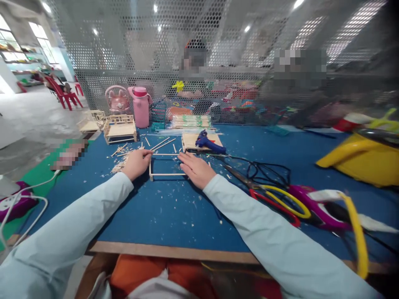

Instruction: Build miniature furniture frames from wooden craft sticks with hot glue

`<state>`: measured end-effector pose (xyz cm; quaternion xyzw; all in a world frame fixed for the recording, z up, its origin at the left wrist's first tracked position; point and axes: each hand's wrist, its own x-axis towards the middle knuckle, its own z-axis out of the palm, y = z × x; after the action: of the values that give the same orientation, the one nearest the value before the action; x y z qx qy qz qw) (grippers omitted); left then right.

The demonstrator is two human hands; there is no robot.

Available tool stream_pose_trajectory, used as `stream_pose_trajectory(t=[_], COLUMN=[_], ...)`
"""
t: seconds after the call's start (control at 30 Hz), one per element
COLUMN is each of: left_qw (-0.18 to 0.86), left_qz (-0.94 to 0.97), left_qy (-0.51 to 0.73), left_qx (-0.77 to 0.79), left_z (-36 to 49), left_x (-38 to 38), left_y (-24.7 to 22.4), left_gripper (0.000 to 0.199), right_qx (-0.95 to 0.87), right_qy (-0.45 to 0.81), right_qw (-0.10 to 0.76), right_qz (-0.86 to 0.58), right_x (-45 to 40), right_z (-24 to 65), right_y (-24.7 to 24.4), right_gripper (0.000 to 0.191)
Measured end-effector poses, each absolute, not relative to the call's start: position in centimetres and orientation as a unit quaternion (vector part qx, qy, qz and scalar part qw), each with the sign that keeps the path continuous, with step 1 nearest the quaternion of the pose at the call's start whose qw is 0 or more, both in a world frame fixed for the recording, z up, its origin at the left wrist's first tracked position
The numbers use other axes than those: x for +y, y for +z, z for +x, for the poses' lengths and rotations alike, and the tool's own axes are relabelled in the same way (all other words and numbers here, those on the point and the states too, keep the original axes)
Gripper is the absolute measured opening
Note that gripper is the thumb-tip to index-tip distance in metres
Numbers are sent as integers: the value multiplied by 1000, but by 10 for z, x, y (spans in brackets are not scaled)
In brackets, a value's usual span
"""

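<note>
A small rectangular frame of thin wooden sticks [168, 175] is on the blue tabletop in front of me. My left hand [136, 164] is closed, its thumb and fingers pinching the far left corner of this frame. From the right, my right hand [198, 170] grips the frame's other end, thumb and fingers close together over it and hiding that side. Loose wooden sticks [160, 144] and a pile of shavings [118, 165] lie beyond and beside my left hand. Behind my right hand, a blue glue gun [210, 143] rests on a light wooden piece [188, 140].
Miniature wooden beds [120, 128] and a pink flask [141, 107] stand at the back left, before a perforated metal screen [243, 62]. To the right lie scissors [277, 203], a black cable [268, 168], a purple power strip [314, 203] and a yellow dustpan-like object [361, 158].
</note>
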<state>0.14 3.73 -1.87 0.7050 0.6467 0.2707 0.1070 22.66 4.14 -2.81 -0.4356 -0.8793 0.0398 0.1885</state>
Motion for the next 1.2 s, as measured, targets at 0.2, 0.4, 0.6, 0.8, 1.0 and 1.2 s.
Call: stream_pose_trajectory(t=[0.2,0.4,0.6,0.8,1.0,1.2], left_qw=[93,79,55,50,76,70], left_qz=[707,714,690,731,799,834], left_qy=[259,252,324,312,299,269], left_qx=[651,648,644,605,516,476], left_z=[3,2,-6,-15,-15,-13], left_x=[40,38,29,10,3,2], left_y=[-18,-17,-7,-7,-16,-19], left_gripper=[34,34,40,43,47,53], right_qx=[-868,-853,-840,-824,-794,-767], right_qy=[39,30,26,13,-7,-65], right_qw=[173,127,267,391,429,410], right_qz=[-465,-506,-471,-409,-431,-489], right_x=[31,25,11,-71,-130,-132], right_z=[221,212,223,250,254,248], right_y=[-30,-30,-13,-12,-48,-64], right_gripper=[61,64,61,32,15,20])
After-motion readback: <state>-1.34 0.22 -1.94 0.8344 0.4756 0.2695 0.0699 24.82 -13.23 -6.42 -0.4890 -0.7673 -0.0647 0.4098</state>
